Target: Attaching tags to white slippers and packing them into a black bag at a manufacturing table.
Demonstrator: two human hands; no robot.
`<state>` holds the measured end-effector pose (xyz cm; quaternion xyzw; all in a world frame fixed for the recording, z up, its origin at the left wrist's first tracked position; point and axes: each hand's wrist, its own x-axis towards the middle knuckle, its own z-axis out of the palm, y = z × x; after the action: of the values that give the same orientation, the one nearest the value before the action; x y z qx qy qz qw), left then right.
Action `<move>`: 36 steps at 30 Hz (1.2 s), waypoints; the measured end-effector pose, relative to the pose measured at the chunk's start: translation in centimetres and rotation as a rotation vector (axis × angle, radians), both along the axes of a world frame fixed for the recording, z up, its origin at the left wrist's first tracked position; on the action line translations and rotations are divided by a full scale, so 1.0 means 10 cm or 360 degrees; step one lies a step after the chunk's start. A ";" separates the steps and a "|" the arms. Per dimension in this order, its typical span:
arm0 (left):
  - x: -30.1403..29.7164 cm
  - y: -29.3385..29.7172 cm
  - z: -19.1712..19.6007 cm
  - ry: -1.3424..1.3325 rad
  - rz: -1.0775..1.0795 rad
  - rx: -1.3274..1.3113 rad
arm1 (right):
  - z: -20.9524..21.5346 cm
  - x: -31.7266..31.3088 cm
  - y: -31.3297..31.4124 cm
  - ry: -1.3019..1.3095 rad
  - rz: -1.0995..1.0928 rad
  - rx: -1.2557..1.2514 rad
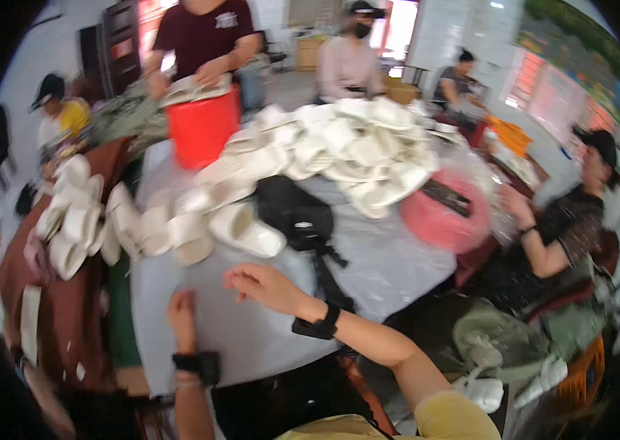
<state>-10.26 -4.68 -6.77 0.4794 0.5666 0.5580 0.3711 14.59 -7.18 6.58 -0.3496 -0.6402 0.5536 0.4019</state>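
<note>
Head view, blurred by motion, so small details are soft. Far left, a loose heap of white slippers [79, 220] lies at the edge of the brown cloth and looks likely to slide off if nudged. Next, the left hand [182, 317] rests flat and empty on the grey table cover [251, 337], fingers together, holding nothing. Further right, the right hand [264, 284] hovers just above the cover with fingers spread wide, also empty, nearest a single white slipper [245, 229] and close to the black bag [292, 213]; a quick reach could snag the bag's strap or topple the big slipper pile [354, 147] behind it. The red bucket [202, 128] is partly covered by another person's hands. At right, the pink basin [445, 216] is half hidden, its contents unclear
</note>
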 end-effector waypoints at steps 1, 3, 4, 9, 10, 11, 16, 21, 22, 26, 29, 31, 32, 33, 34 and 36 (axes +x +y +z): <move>-0.01 0.05 -0.14 -0.0010 0.0016 0.0118 | -0.07 -0.19 -0.09 -0.0083 0.0060 0.0003; 0.12 0.11 -0.15 0.0193 -0.0060 0.0391 | -0.40 -0.40 -0.08 -0.0209 0.0176 0.0065; 0.21 0.09 -0.13 -0.0276 -0.0102 0.0287 | -0.53 -0.46 -0.09 -0.0186 0.0181 0.0041; 0.18 0.03 -0.09 0.0074 0.0053 0.0232 | -1.03 -0.68 -0.15 -0.0683 0.0020 0.0512; 0.15 0.05 -0.14 0.0078 0.0070 0.0299 | -1.00 -0.70 -0.15 -0.0784 0.0103 0.0606; 0.17 0.05 -0.11 0.0214 0.0101 0.0281 | -0.95 -0.68 -0.16 -0.0896 0.0156 0.0692; 0.20 0.24 -0.13 0.0070 0.0337 0.0135 | -1.03 -0.64 -0.13 -0.0729 0.0235 0.0833; 0.01 0.78 0.04 0.0645 0.0882 0.0164 | -0.97 -0.65 -0.13 -0.0751 0.0178 0.0919; -0.03 0.88 0.18 0.0652 0.0942 0.0157 | -0.97 -0.64 -0.14 -0.0726 0.0163 0.0875; -0.16 1.26 0.61 0.0697 0.1412 0.0012 | -1.12 -0.61 -0.12 -0.0673 0.0100 0.0879; -0.06 1.39 0.72 0.0749 0.1753 -0.0035 | -1.24 -0.61 -0.10 -0.0612 0.0044 0.0921; -0.15 1.41 0.59 0.1161 0.1674 0.0518 | -1.25 -0.71 -0.13 -0.0590 0.0061 0.0942; -0.08 1.42 0.51 0.1170 0.1665 0.0527 | -1.25 -0.72 -0.13 -0.0589 0.0074 0.0953; 0.13 1.40 0.47 0.1268 0.1087 0.0613 | -1.27 -0.70 -0.12 -0.0595 0.0043 0.0937; 0.30 1.36 0.49 0.1336 0.0518 0.0679 | -1.27 -0.68 -0.11 -0.0576 0.0027 0.0949; 0.59 1.36 0.58 0.1516 0.0328 0.0533 | -1.24 -0.63 -0.08 -0.0568 -0.0002 0.0953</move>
<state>-4.39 8.90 -0.94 0.6750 0.6199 0.3943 -0.0669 8.33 -8.00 -5.86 -0.3078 -0.8342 0.2711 0.3686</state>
